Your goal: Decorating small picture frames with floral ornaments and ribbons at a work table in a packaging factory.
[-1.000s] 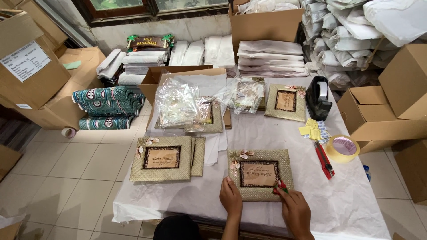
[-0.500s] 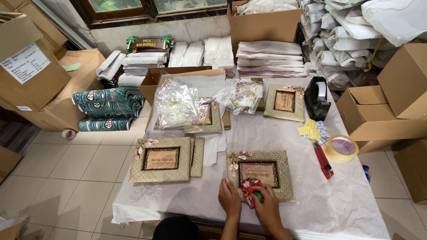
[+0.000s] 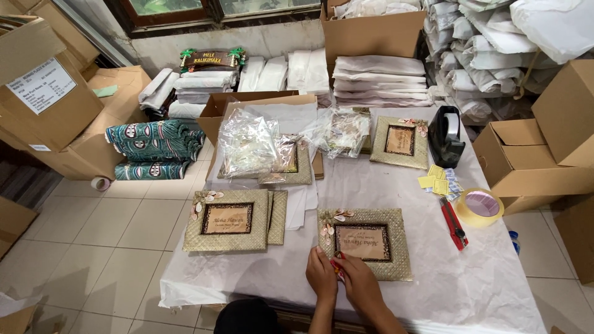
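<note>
A woven straw picture frame [image 3: 387, 226] with shell flowers at its top left corner lies on the white paper-covered table [image 3: 482, 291] in front of me. My left hand [image 3: 320, 275] and my right hand [image 3: 360, 281] meet at the frame's lower left corner. Between their fingertips sits a small red object [image 3: 336, 266], pinched by both hands. Most of it is hidden by my fingers.
A second stack of woven frames [image 3: 230, 220] lies to the left, more frames [image 3: 400, 141] and clear plastic bags [image 3: 249, 143] farther back. A red box cutter [image 3: 453, 222], tape roll [image 3: 482, 205], yellow stickers [image 3: 434, 182] and black tape dispenser [image 3: 445, 136] sit right. Cardboard boxes [image 3: 538, 161] surround the table.
My right hand has slid left along the frame's lower edge from its right corner to its left corner, joining my left hand. The small red object came along with it.
</note>
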